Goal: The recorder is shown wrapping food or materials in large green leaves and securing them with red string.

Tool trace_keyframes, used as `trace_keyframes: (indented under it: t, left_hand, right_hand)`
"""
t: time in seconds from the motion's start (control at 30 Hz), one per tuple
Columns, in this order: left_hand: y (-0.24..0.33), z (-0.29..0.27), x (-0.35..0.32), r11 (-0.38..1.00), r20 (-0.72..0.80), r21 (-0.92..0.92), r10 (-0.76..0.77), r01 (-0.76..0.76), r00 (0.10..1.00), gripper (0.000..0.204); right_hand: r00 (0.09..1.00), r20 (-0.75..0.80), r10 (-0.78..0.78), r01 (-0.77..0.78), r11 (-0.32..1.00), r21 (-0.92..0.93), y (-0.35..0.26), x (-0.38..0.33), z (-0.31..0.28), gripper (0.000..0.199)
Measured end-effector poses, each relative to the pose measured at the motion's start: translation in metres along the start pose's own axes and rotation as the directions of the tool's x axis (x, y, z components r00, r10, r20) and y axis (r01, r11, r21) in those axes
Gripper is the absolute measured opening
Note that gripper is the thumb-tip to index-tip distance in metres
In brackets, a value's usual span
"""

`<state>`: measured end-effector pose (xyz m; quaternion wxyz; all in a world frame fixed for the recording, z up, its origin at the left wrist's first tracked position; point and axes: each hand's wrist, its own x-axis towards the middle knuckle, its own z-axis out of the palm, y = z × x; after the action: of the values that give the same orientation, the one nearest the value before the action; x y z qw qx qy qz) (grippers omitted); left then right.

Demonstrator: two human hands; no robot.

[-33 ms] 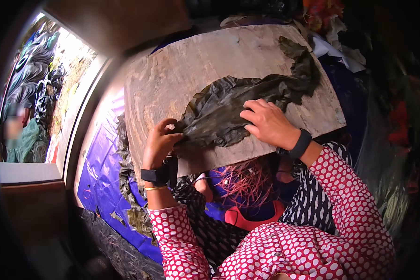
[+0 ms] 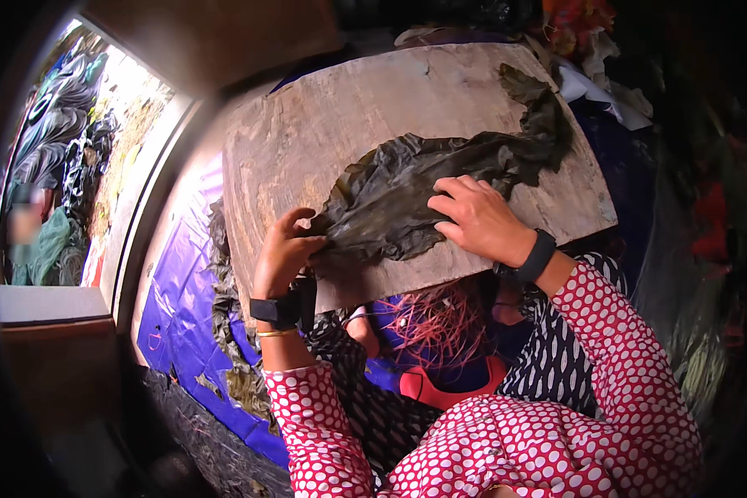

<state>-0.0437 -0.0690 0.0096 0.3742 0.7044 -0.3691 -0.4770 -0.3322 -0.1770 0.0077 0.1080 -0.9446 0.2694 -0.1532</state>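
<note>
A long, wrinkled strip of dark olive-brown kelp (image 2: 390,195) lies across a wooden board (image 2: 307,116), its far end curling up toward the board's right corner. My left hand (image 2: 284,249) is at the strip's left end, thumb and fingers bent around the edge; part of the grip is hidden. Over the middle of the kelp, my right hand (image 2: 481,220) rests with its fingers bent and apart, tips touching the surface. Both wrists wear black bands.
Below the board's near edge, pinkish-red strings (image 2: 436,324) lie in a tangle over something blue, beside a red rim (image 2: 452,394). Purple-blue sheeting (image 2: 183,307) with dark scraps spreads at the left. A doorway (image 2: 124,158) opens farther left. White crumpled material (image 2: 593,91) lies beyond the right corner.
</note>
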Motion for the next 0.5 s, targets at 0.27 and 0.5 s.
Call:
trace_keyframes:
  t: [0.27, 0.5]
  left_hand:
    - [-0.017, -0.004, 0.014, 0.956, -0.200, 0.137, 0.282, -0.258, 0.938, 0.035]
    - [0.001, 0.012, 0.004, 0.933, -0.062, -0.224, 0.275, -0.282, 0.959, 0.026]
  right_hand:
    - [0.969, -0.019, -0.246, 0.246, 0.968, 0.039, -0.039, 0.009, 0.020, 0.021]
    - [0.971, -0.226, -0.083, 0.163, 0.918, 0.361, -0.060, 0.027, 0.027, 0.024]
